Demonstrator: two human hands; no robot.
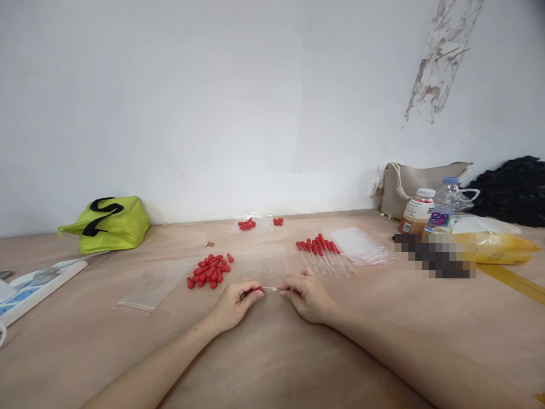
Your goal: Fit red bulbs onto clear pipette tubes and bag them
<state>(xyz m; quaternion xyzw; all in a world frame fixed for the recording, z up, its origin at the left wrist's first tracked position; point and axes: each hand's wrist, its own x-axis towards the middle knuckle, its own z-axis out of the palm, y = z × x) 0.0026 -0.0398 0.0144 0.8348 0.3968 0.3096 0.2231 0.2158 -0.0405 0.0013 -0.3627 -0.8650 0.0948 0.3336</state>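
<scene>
My left hand (237,304) pinches a red rubber bulb (259,289), mostly covered by the fingers. A clear glass dropper tube (271,289) runs from the bulb to my right hand (310,296), whose fingertips are closed on its other end. Whether the tube sits inside the bulb is hidden. Just beyond my left hand lies a pile of loose red bulbs (208,271). A row of bare clear tubes (260,263) is laid side by side in front of both hands. Past my right hand are several droppers with red bulbs on their tubes (317,247).
Clear zip bags lie at left (151,287) and right (361,247). Near the wall sit more bagged bulbs and tubes (251,225). A lime bag (113,224) and a power strip (38,292) are at left; bottles (419,211), a beige bag (394,196) and a yellow pack (506,248) at right.
</scene>
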